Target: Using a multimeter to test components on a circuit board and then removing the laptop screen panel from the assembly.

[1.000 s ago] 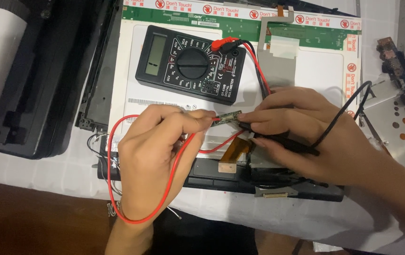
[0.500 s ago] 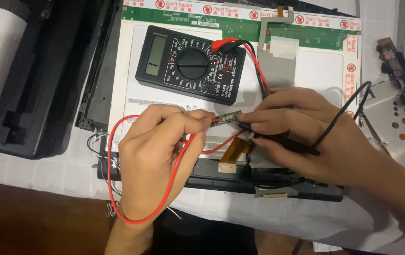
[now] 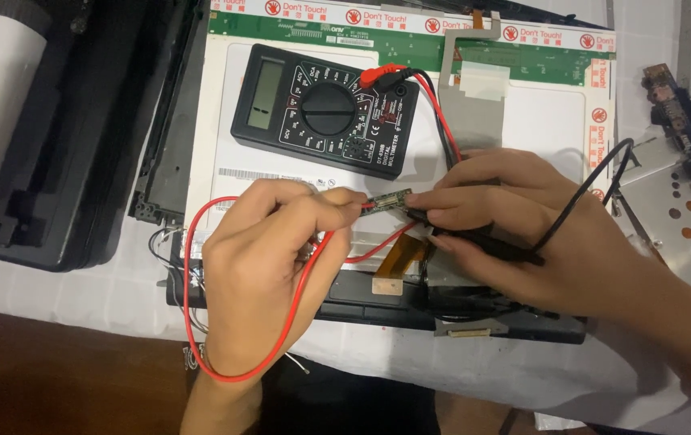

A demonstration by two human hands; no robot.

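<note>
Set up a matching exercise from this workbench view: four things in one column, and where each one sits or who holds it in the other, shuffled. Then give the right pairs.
Things:
1. black multimeter
2. red probe
3. black probe
4. small green circuit board

Places:
A. in the grip of the right hand
B. lying on the back of the white display panel, above both hands
C. between the two probe tips
D. in the grip of the left hand

Pairs: 1-B, 2-D, 3-A, 4-C
</note>
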